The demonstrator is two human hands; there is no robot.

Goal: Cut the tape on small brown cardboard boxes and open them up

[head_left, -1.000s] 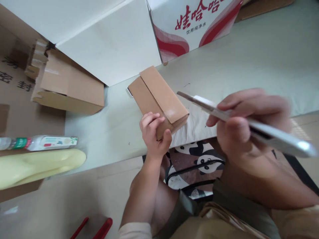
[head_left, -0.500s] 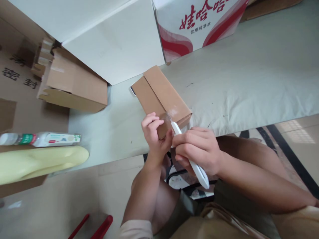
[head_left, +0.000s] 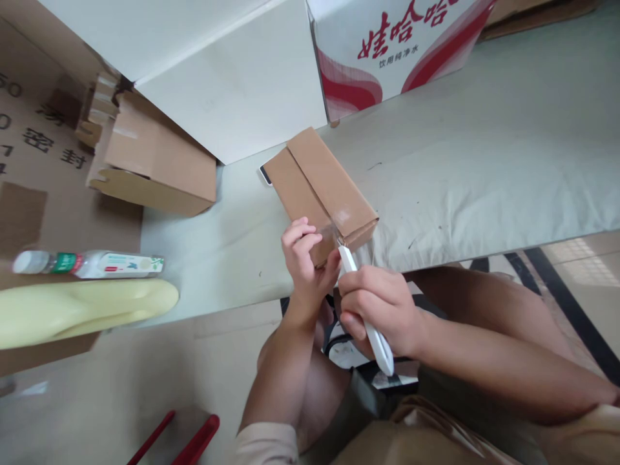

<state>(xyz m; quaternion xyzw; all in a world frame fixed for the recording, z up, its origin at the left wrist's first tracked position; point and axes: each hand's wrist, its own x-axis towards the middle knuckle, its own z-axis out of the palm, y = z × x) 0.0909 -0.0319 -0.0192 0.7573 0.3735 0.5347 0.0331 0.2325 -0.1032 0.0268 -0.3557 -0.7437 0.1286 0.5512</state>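
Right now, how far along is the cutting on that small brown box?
Barely begun. Done: the small brown box lies on the table, and the left hand has a grip on its near end. In hand: the right hand holds the white cutter, tip at the shiny clear tape on the near edge. Left: the flap seam along the top looks closed and uncut.
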